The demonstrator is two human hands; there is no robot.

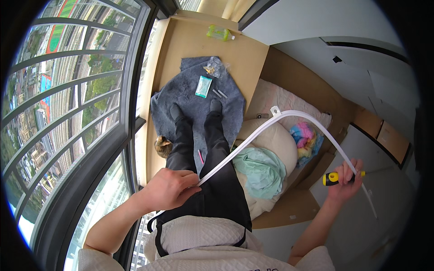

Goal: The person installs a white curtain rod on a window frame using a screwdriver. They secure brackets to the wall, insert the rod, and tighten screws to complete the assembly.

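A white bendable strip, apparently a curtain track, arches across in front of me from hand to hand. My left hand pinches it above my lap, and a bit of white shows beyond that hand near my waist. Out to the right, my right hand grips the track's other side together with a screwdriver with a yellow and black handle. The screwdriver's thin shaft points right, away from my body. A small white bracket sits on the track near the top of its bend. The track's right end hangs free below my right hand.
I stand on a grey blanket on a wooden ledge beside a barred window. A cat is by my leg. A teal packet, a plastic bag and a bottle lie ahead. Lower right is a bed with a mint-green cloth.
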